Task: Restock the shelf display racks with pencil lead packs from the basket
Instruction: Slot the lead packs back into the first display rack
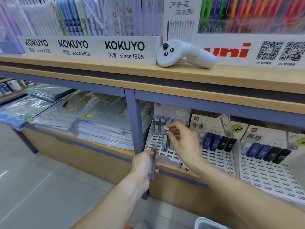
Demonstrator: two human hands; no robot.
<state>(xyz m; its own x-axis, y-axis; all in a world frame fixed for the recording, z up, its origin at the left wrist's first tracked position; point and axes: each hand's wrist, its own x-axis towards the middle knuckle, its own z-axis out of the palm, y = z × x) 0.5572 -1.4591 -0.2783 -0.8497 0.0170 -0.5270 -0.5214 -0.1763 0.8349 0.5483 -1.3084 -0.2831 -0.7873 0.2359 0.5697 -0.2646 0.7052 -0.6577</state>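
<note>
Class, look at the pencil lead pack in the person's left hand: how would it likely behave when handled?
The pencil lead pack is a slim straight case, so probably stiff. The left hand holds it alone in a loose grip, suggesting it is light. Its glossy, see-through plastic looks smooth, so it may slip.

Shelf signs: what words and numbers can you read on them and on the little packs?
"KOKUYO" and "since 1905", three times, on the white pen box.
"uni", in red, on the white sign.
"0.5" on the card behind the left rack.
"HB 0.5" on the dark lead packs.
The QR codes' small print and the Chinese slogan on the poster are too blurred for me.
</note>
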